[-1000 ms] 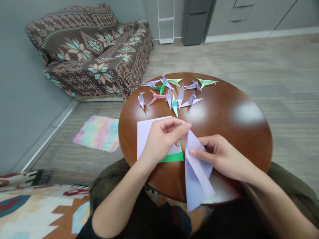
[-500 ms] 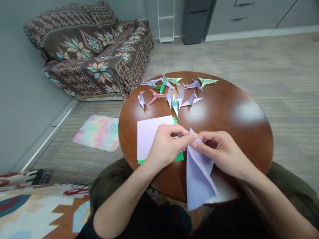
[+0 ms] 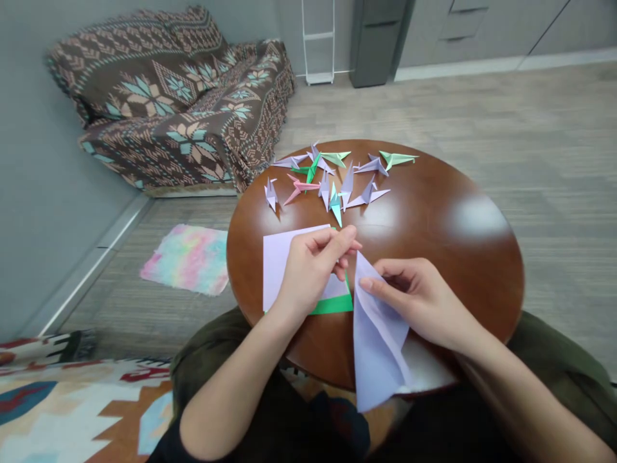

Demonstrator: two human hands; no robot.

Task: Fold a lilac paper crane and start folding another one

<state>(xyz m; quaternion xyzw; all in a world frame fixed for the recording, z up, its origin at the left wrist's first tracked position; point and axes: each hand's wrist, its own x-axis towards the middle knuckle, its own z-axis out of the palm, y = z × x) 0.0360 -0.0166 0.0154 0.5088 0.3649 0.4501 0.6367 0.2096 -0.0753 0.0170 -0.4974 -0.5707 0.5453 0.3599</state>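
A folded lilac sheet of origami paper [image 3: 378, 347] hangs point-up over the near edge of the round table, its layers slightly parted lower down. My right hand [image 3: 419, 292] pinches it near the upper point, thumb in front and the other fingers behind. Just left of that point is my left hand [image 3: 313, 267], loosely curled and off the paper, its fingertips close to the tip. Beneath the left hand lies a stack of square lilac paper [image 3: 277, 257], with a green sheet [image 3: 332, 305] showing along its edges.
Several folded paper cranes stand at the far side of the brown table [image 3: 448, 251], among them a pink crane [image 3: 301, 186], a turquoise crane [image 3: 335, 206] and a green crane [image 3: 311, 170]. A patterned sofa [image 3: 187, 122] and a pastel mat [image 3: 187, 258] are at the left.
My left hand has let go of the lilac paper's upper point and lifted slightly away, up and to the left. The right hand keeps its pinch.
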